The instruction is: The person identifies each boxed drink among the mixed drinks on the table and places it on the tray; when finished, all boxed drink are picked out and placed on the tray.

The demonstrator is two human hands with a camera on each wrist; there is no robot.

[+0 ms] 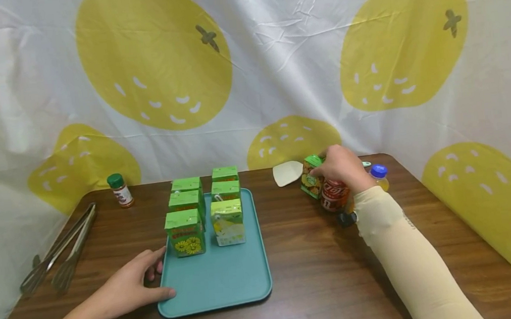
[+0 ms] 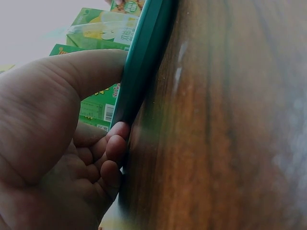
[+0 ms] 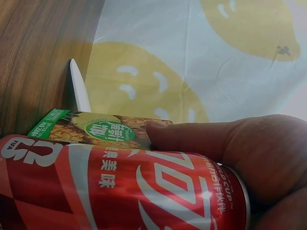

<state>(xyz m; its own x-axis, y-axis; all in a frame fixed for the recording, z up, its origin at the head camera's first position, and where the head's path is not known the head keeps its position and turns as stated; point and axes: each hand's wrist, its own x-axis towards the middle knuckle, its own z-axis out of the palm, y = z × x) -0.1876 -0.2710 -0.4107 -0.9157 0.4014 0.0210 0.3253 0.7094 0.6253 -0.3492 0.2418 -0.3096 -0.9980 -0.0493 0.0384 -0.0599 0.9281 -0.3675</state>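
Note:
My left hand (image 1: 131,282) grips the left rim of a teal tray (image 1: 218,282), its thumb over the rim and its fingers curled at the outer side in the left wrist view. Two rows of green juice cartons (image 1: 185,234) stand on the tray; the front right carton (image 1: 228,225) is paler, with a pear-like picture. At the table's back right, my right hand (image 1: 344,166) pinches the top of a pineapple juice carton (image 1: 310,181). Its thumb lies on the carton (image 3: 112,129) in the right wrist view; the other fingers are mostly hidden. A red cola can (image 1: 333,194) stands close beside that carton.
A white spatula blade (image 1: 287,173) lies left of the pineapple carton. A blue-capped bottle (image 1: 379,173) and a small black object (image 1: 347,219) are near the right forearm. Metal tongs (image 1: 65,252) and a green-lidded spice jar (image 1: 120,190) are at left. A fruit-print curtain (image 1: 271,77) hangs behind.

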